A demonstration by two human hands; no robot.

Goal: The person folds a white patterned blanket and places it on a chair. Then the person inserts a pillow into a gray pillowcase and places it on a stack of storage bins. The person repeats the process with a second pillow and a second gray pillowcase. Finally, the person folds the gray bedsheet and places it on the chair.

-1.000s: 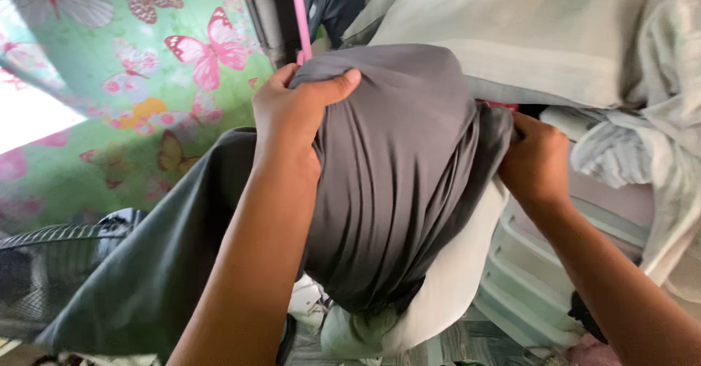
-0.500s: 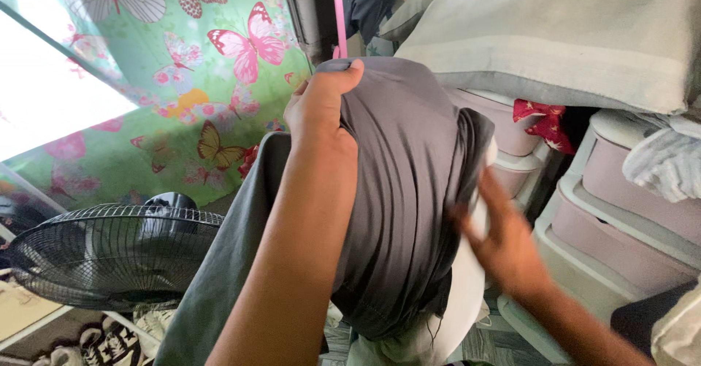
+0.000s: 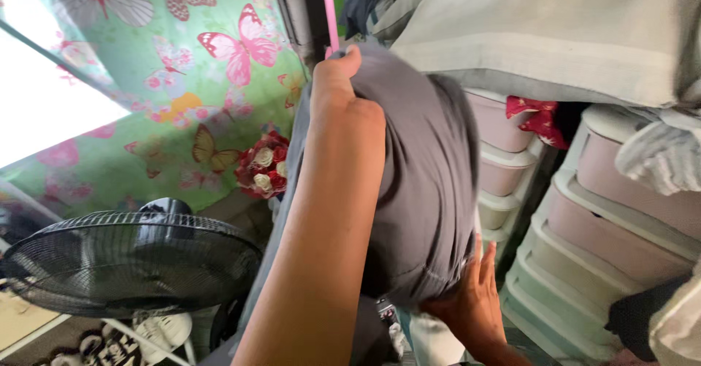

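— Butterfly-patterned green curtain (image 3: 146, 103) fills the left wall, doesn't it? What sits in the middle?

— A grey pillowcase (image 3: 427, 191), stretched over a pillow, held upright in the centre. The left hand (image 3: 343, 99) is clenched on its top edge, fingers curled into the cloth. The right hand (image 3: 471, 304) lies at the bottom edge with fingers spread flat against the fabric; whether it grips anything I cannot tell.

— And containers?

— Pale pink plastic drawers (image 3: 606, 227) stand stacked on the right, just behind the pillowcase. They are shut, so their contents stay hidden. A red cloth (image 3: 537, 116) lies on top of one stack, under a beige cushion (image 3: 555, 30).

— Anything on the left?

— A black fan (image 3: 131, 264) sits low and near, with a bunch of red and white flowers (image 3: 264, 163) beyond it against the curtain.
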